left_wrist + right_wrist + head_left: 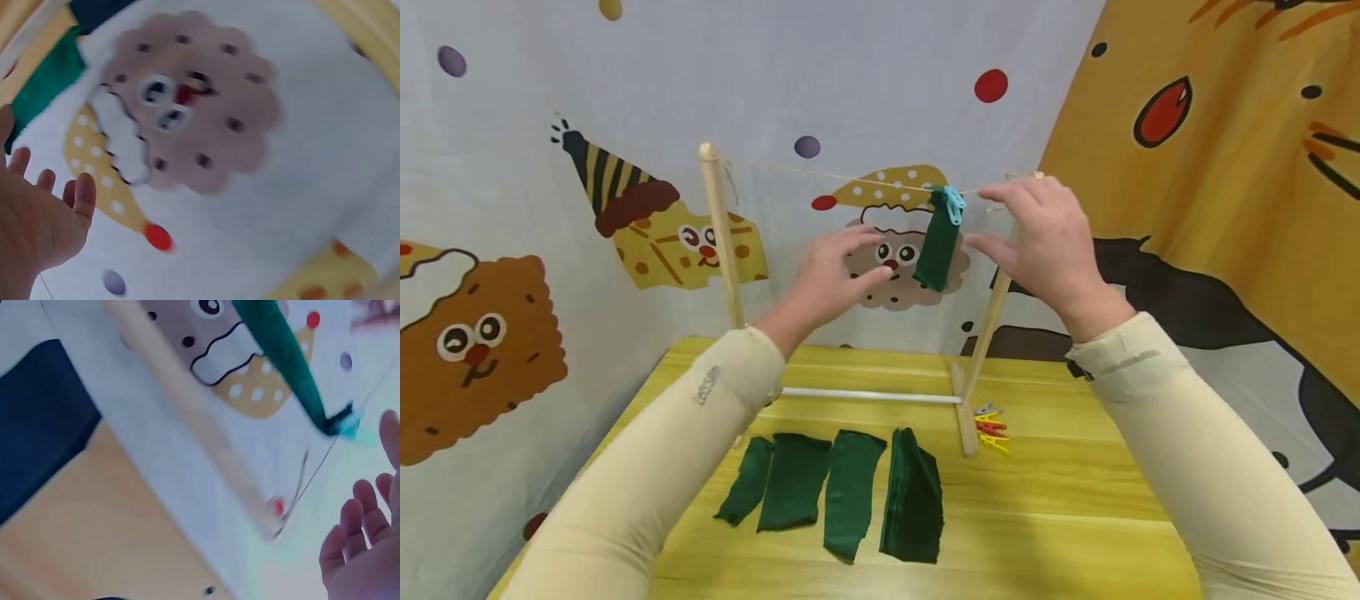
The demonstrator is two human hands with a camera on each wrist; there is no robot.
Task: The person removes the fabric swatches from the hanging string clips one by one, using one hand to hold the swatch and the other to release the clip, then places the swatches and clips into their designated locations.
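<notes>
A green cloth strip (pixel 937 250) hangs from a thin string (pixel 820 173) stretched between two wooden posts. A light blue clothespin (pixel 954 205) clips its top to the string. My left hand (pixel 835 273) is in the air to the left of the strip, fingers apart and holding nothing. On the other side, my right hand (pixel 1043 237) is raised beside the clothespin, thumb and fingers spread with a gap between them. In the right wrist view the hanging strip (pixel 287 369) looks bunched at the clip, and the right fingers stand apart from it.
Several green cloth pieces (pixel 793 481) lie in a row on the yellow wood-grain table (pixel 1045 533), the rightmost a folded stack (pixel 913 500). Several clothespins (pixel 992 428), yellow, red and grey, lie by the frame's right foot (pixel 966 417). A white rod (pixel 872 395) joins the frame low down.
</notes>
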